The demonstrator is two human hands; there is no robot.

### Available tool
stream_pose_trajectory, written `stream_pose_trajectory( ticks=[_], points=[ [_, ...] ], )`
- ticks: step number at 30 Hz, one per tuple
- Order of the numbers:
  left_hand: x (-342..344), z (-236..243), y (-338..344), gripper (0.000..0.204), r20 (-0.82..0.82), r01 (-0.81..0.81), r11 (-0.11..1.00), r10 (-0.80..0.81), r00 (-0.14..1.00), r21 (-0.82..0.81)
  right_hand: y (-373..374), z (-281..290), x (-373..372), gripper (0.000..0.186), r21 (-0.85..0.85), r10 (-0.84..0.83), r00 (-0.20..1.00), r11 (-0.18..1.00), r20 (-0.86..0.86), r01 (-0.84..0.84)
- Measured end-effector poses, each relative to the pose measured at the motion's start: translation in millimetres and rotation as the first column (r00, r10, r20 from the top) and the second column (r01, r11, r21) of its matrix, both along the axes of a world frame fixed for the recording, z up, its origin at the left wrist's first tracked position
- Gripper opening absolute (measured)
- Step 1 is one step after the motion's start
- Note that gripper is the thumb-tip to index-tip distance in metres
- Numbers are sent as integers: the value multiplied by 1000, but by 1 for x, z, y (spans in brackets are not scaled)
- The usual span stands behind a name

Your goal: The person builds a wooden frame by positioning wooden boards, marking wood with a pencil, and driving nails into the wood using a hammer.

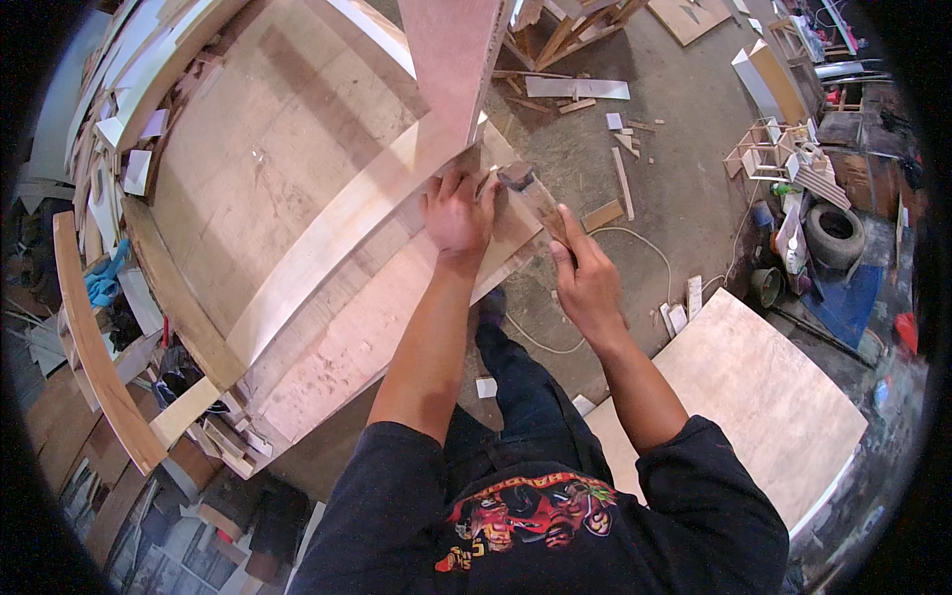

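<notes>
My right hand (pixel 590 283) grips the wooden handle of a hammer (pixel 543 208). Its dark head is close to the fingertips of my left hand (pixel 460 214). That left hand rests beside a curved pale wooden strip (pixel 327 223), its fingers bent and its thumb and forefinger close together. Whatever is pinched there, if anything, is too small to name. Under both hands lies a plywood panel (pixel 337 372) on the worktable. A tapering pinkish board (pixel 451 59) rises from the strip's far end, just beyond my left hand.
Curved wooden pieces (pixel 188 74) are stacked at the far left. A large plywood sheet (pixel 754 397) lies at my right. Offcuts (pixel 575 89) and a pale cable (pixel 650 243) are scattered over the floor. A tyre (pixel 835 236) stands among clutter on the right.
</notes>
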State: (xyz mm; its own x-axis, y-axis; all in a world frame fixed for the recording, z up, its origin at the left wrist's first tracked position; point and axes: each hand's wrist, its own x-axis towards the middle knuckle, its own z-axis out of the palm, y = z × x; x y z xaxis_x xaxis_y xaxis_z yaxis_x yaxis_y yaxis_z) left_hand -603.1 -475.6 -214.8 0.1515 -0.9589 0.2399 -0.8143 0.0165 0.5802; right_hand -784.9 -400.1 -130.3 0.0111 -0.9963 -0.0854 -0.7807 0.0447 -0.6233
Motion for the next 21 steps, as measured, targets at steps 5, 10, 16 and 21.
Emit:
stream_pose_trajectory(
  ticks=[5, 10, 16, 21],
  points=[
    [-2, 3, 1, 21, 14, 5, 1000, -5, 1000, 18, 1, 1, -1, 51, 6, 16, 998, 1000, -57, -15],
    [-3, -1, 0, 23, 121, 1, 996, 9, 993, -84, 5, 2, 0, 51, -15, -16, 1000, 1000, -9, 16],
    [2, 6, 5, 29, -13, 50, 998, -50, 999, 44, 14, -1, 1, 50, -139, -34, 995, 989, 95, 47],
    [51, 1, 55, 39, -18, 69, 994, -71, 997, -91, 45, 12, 31, 47, -138, 57, 998, 989, 20, -54]
  ],
)
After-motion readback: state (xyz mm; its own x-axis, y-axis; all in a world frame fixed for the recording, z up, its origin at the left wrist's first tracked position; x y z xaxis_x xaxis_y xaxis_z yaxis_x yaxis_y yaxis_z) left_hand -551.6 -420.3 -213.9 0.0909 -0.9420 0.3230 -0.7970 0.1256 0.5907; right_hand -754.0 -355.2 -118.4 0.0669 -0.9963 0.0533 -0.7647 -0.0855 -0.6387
